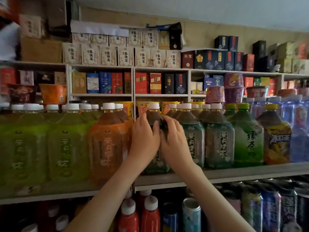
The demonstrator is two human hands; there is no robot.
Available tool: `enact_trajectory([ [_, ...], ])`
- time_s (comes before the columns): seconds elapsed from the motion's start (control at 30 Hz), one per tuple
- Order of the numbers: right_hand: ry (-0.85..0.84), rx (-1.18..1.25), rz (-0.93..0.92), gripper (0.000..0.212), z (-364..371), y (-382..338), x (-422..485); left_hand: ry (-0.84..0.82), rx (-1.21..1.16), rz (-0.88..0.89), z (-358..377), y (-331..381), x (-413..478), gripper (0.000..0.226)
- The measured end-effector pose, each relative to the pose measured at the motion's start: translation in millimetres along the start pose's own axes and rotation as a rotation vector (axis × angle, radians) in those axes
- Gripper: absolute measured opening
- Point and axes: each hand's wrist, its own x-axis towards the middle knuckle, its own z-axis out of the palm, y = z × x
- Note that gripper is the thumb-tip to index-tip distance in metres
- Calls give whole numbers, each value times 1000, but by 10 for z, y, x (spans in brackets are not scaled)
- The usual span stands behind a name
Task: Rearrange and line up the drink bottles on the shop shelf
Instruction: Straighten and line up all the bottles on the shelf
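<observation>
The dark tea bottle (153, 116), fitted with a white cap, stands upright on the middle shelf board (234, 171), in the slot between the orange-labelled bottle (107, 144) on one side and the first of the teal-labelled bottles (192, 139) on the other. Its base appears to sit at the front lip of the board, a little forward of the teal row; whether it rests on the board or is slightly lifted cannot be told. The left hand (145, 136) wraps the bottle's left flank, thumb laid across the front. The right hand (176, 144) curls over the right shoulder of the same bottle, so both hands grip it and touch each other at the thumbs. Further left, the green-labelled bottles (63, 148) form a closed front rank with caps level. Further right come a green tea bottle (247, 141), a yellow-capped bottle (275, 139) and blue water bottles (299, 131), also shoulder to shoulder. Judged from this layout, most of the shelf is already in line. The held bottle is the item in hand: it needs seating flush with its neighbours and its label turned forward. The lower shelf, with red bottles (148, 215) and cans (270, 206), looks less even and may remain to be done.
</observation>
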Motion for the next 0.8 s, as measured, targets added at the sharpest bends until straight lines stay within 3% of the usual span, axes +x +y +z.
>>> enact_trajectory([
  [0.13,9,-86,-40,33,18,36,133,-7,1,1,9,7,140,47],
  [0.33,24,-122,-94,28,-53,96,254,20,196,15,40,33,291,47],
  [0.53,204,-229,-23,39,-271,256,501,-24,263,16,39,-19,391,59],
  [0.8,-47,-125,239,40,-443,551,720,5,197,21,17,-16,392,53],
])
